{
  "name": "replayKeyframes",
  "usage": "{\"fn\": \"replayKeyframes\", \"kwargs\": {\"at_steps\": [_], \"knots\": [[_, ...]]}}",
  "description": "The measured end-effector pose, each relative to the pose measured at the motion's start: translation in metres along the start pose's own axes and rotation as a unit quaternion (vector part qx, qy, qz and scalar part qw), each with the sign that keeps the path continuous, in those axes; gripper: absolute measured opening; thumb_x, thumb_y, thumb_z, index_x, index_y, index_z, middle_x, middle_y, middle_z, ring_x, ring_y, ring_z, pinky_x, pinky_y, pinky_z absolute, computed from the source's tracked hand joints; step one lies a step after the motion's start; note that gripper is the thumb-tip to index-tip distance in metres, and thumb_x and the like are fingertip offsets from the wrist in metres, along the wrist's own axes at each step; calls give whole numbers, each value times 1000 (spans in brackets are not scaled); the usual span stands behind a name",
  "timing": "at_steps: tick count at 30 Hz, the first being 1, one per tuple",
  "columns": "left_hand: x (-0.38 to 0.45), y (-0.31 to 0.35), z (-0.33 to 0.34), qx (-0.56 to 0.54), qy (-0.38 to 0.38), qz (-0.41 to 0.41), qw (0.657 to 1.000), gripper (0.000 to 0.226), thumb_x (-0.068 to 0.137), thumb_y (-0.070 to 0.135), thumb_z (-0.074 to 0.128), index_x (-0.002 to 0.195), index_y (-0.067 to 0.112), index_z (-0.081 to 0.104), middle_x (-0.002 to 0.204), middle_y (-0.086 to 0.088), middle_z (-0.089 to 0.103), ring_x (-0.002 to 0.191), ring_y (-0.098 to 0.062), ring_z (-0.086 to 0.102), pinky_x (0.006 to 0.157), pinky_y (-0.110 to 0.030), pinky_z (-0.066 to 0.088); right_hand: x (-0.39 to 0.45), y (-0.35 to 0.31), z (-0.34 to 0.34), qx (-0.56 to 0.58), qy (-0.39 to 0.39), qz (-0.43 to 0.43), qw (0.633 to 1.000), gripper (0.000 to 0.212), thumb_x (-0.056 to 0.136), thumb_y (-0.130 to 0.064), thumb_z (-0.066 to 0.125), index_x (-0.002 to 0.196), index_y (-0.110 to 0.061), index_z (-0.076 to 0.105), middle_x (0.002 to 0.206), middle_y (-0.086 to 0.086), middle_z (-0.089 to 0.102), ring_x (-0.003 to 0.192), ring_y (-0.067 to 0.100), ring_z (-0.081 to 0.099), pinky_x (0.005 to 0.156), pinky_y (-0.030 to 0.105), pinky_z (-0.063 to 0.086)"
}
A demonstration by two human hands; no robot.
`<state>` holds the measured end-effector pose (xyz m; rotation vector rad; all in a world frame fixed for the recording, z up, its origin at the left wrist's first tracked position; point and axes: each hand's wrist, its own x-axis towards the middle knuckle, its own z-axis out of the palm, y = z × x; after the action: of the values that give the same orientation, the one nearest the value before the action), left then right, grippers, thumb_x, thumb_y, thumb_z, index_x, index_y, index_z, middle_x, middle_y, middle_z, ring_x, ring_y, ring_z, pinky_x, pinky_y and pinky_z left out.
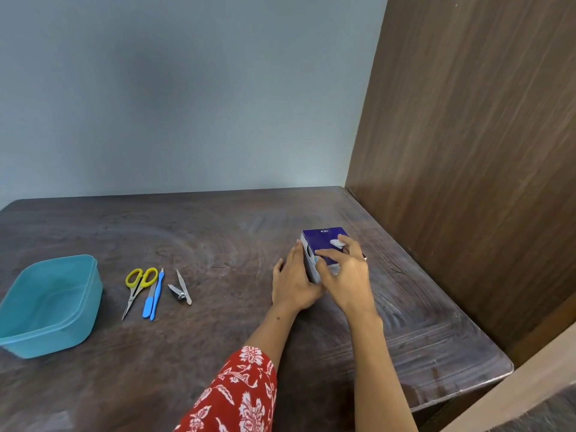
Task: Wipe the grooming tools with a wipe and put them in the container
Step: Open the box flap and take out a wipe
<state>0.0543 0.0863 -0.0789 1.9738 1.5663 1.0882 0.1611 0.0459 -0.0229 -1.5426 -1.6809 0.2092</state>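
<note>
A purple box of wipes [324, 241] stands on the dark wooden table [218, 238] at the right. My left hand [293, 283] presses flat against the box's left side. My right hand [346, 275] reaches over the top, and its fingertips pinch a white wipe [336, 243] sticking out of the opening. The tools lie in a row to the left: yellow-handled scissors [138, 286], two slim blue tools [154, 299], a nail clipper [177, 293] and a thin metal piece [184, 286]. An empty teal container [90, 275] sits at the far left.
A grey wall runs along the back of the table. A tall brown wooden panel [467, 151] stands against the table's right side. The table's front right corner [505, 366] is rounded.
</note>
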Motion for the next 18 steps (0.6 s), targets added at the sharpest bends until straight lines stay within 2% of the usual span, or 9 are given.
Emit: {"fn": "replayKeyframes", "kwargs": {"at_steps": [6,10,12,14,16,18], "knots": [[0,1,0,-1,3,-3,1000,86,69,53,55,143,20,23,147,4,36,135,-13,34,115,-44,18,2,-5,0,-2,-1,17,1000,22,88,-19,63,107,-14,71,144,8,37,126,19,43,89,16,33],[-3,4,-5,12,-28,-13,999,96,74,50,62,148,16,10,156,0,16,143,-13,15,118,-39,11,2,-10,-4,16,-2,22,1000,26,90,-22,61,114,-16,67,144,7,37,125,17,43,89,15,33],[-5,9,-10,-10,-46,-33,998,107,63,58,62,148,16,11,155,-1,22,142,-14,22,117,-40,16,2,-16,-8,36,11,18,999,30,91,-20,59,121,-17,63,142,8,39,122,17,46,90,15,35],[-7,17,-23,-79,-62,-79,992,123,47,64,63,148,17,10,150,-1,32,137,-16,32,113,-41,28,2,-25,-15,60,34,8,998,35,92,-15,56,126,-15,59,138,9,44,121,18,48,92,16,38],[-13,19,-35,-157,-88,-115,977,133,46,53,80,148,14,4,152,-3,27,140,-19,28,114,-39,27,2,-36,-23,72,53,-2,996,39,90,-6,54,129,-14,55,134,8,50,117,16,50,91,12,38],[-25,20,-49,-168,-86,-130,973,121,59,29,85,148,10,6,153,-5,26,140,-19,25,111,-29,26,1,-48,-30,83,72,-9,994,43,88,2,53,128,-12,55,129,7,56,113,16,54,89,13,39]]}}
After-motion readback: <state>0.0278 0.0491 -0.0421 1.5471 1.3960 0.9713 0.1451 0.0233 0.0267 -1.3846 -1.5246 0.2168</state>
